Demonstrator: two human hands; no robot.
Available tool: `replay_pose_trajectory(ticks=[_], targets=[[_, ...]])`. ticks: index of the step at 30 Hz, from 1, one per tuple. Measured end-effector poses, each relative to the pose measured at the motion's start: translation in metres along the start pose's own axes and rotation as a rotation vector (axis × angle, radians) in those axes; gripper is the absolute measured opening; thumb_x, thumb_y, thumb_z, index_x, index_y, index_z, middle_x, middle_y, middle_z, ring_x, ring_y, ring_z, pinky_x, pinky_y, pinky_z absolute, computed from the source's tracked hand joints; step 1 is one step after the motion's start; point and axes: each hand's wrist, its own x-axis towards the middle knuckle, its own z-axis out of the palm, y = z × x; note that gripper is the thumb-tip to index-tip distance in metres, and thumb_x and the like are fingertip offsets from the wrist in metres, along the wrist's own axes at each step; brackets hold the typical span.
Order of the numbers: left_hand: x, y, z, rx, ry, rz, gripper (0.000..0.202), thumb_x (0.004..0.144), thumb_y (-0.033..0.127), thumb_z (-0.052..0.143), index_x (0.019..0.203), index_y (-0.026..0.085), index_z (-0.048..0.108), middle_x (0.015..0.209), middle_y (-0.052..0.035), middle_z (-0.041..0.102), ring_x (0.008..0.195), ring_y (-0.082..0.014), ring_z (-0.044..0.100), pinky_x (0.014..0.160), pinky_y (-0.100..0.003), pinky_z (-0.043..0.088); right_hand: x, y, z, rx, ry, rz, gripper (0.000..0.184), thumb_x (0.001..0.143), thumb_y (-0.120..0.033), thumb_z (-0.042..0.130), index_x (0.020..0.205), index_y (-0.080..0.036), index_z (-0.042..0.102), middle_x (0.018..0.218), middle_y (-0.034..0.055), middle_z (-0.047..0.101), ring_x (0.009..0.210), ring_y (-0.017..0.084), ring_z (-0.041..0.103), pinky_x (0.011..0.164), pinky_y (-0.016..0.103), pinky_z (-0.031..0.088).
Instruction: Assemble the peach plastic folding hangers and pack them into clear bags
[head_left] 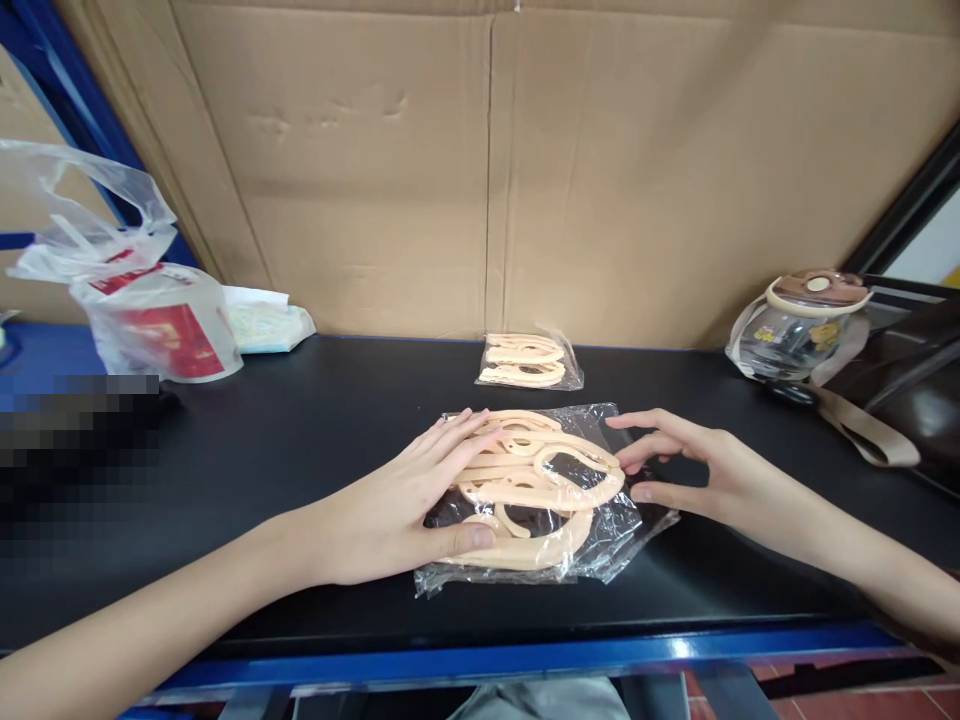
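Several cream plastic folding hangers (536,490) lie in clear plastic bags, stacked in a loose pile on the black table before me. My left hand (409,505) rests on the left side of this pile, fingers stretched out and thumb apart on the lower hanger. At the pile's right edge is my right hand (682,465), its fingers and thumb spread, the fingertips at the clear film (626,530). It grips nothing that I can see. Behind the pile, close to the cardboard, lies a smaller bag of folded cream hangers (525,360), apart from both hands.
A cardboard wall (360,180) closes off the back of the table (330,420). At the left stand a plastic carrier bag with a roll-shaped item (172,325) and a white packet (266,325). A clear strapped bottle (799,325) and a dark bag (900,370) stand at the right.
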Motion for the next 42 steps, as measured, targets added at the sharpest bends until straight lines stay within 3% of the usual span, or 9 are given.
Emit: replay_pose_trajectory(ticks=[7, 13, 21, 26, 30, 32, 35, 39, 42], targets=[[0.001, 0.004, -0.002, -0.015, 0.038, 0.038, 0.079, 0.087, 0.057, 0.049, 0.150, 0.033, 0.008, 0.159, -0.0020, 0.008, 0.144, -0.0327, 0.003, 0.115, -0.052, 0.016, 0.012, -0.013, 0.009, 0.027, -0.085, -0.073, 0.046, 0.087, -0.035, 0.056, 0.132, -0.034, 0.044, 0.111, 0.0004, 0.070, 0.107, 0.021, 0.062, 0.083, 0.032, 0.052], [0.004, 0.009, -0.003, -0.079, 0.158, 0.071, 0.081, 0.082, 0.056, 0.058, 0.147, 0.028, 0.018, 0.149, -0.0090, 0.032, 0.135, -0.0294, 0.032, 0.109, -0.047, 0.031, 0.015, -0.012, 0.012, 0.009, 0.080, -0.018, 0.039, 0.085, -0.041, 0.060, 0.120, -0.027, 0.052, 0.096, 0.0030, 0.073, 0.086, 0.021, 0.066, 0.080, 0.035, 0.050], [0.006, 0.013, -0.003, 0.108, 0.198, 0.041, 0.075, 0.081, 0.063, 0.054, 0.142, 0.023, 0.033, 0.143, -0.0088, 0.040, 0.124, -0.0281, 0.042, 0.103, -0.042, 0.035, 0.016, -0.016, 0.010, 0.129, -0.031, -0.019, 0.040, 0.093, -0.043, 0.044, 0.130, -0.027, 0.044, 0.109, 0.0059, 0.071, 0.099, 0.023, 0.064, 0.082, 0.037, 0.051], [-0.002, 0.036, 0.003, 0.357, 0.309, -0.035, 0.066, 0.083, 0.072, 0.037, 0.111, 0.017, 0.061, 0.103, -0.0101, 0.064, 0.089, -0.0274, 0.056, 0.081, -0.042, 0.041, 0.020, -0.003, -0.002, -0.189, 0.276, -0.090, 0.035, 0.093, -0.043, 0.043, 0.120, -0.023, 0.051, 0.104, 0.0063, 0.071, 0.096, 0.023, 0.065, 0.085, 0.037, 0.048], [0.000, 0.046, -0.011, 0.302, 0.322, -0.116, 0.054, 0.091, 0.061, 0.027, 0.095, 0.022, 0.064, 0.069, -0.0014, 0.063, 0.065, -0.0199, 0.057, 0.069, -0.036, 0.040, 0.019, -0.004, -0.009, -0.368, 0.385, -0.039, 0.042, 0.091, -0.053, 0.041, 0.115, -0.022, 0.056, 0.097, 0.0070, 0.071, 0.087, 0.023, 0.066, 0.073, 0.034, 0.049], [0.009, 0.039, -0.021, 0.275, 0.340, -0.226, 0.050, 0.091, 0.060, 0.029, 0.092, 0.023, 0.063, 0.065, -0.0001, 0.062, 0.064, -0.0199, 0.058, 0.063, -0.032, 0.039, 0.020, -0.005, -0.009, -0.467, 0.321, 0.030, 0.049, 0.087, -0.059, 0.045, 0.118, -0.022, 0.054, 0.088, 0.0054, 0.070, 0.077, 0.023, 0.066, 0.064, 0.033, 0.048], [0.031, 0.016, -0.030, 0.204, 0.373, -0.318, 0.049, 0.088, 0.060, 0.037, 0.105, 0.019, 0.059, 0.080, -0.0035, 0.067, 0.079, -0.0243, 0.062, 0.064, -0.032, 0.040, 0.031, -0.004, -0.006, -0.425, 0.108, 0.061, 0.059, 0.081, -0.056, 0.056, 0.128, -0.023, 0.046, 0.081, 0.0019, 0.070, 0.069, 0.021, 0.064, 0.059, 0.032, 0.047], [0.066, -0.015, -0.024, -0.266, 0.263, -0.237, 0.065, 0.079, 0.048, 0.058, 0.130, 0.013, 0.040, 0.099, -0.0083, 0.070, 0.086, -0.0216, 0.064, 0.073, -0.032, 0.046, 0.057, 0.004, -0.007, -0.059, -0.100, -0.028, 0.059, 0.080, -0.037, 0.061, 0.132, -0.019, 0.039, 0.081, 0.0009, 0.069, 0.073, 0.017, 0.063, 0.068, 0.030, 0.049], [0.082, -0.025, -0.017, -0.477, 0.246, -0.195, 0.058, 0.074, 0.033, 0.063, 0.125, 0.010, 0.046, 0.087, -0.0061, 0.069, 0.075, -0.0177, 0.063, 0.070, -0.030, 0.048, 0.071, 0.013, -0.013, 0.067, -0.070, -0.016, 0.060, 0.076, -0.034, 0.064, 0.129, -0.016, 0.043, 0.077, 0.0011, 0.069, 0.073, 0.017, 0.063, 0.067, 0.031, 0.049]])
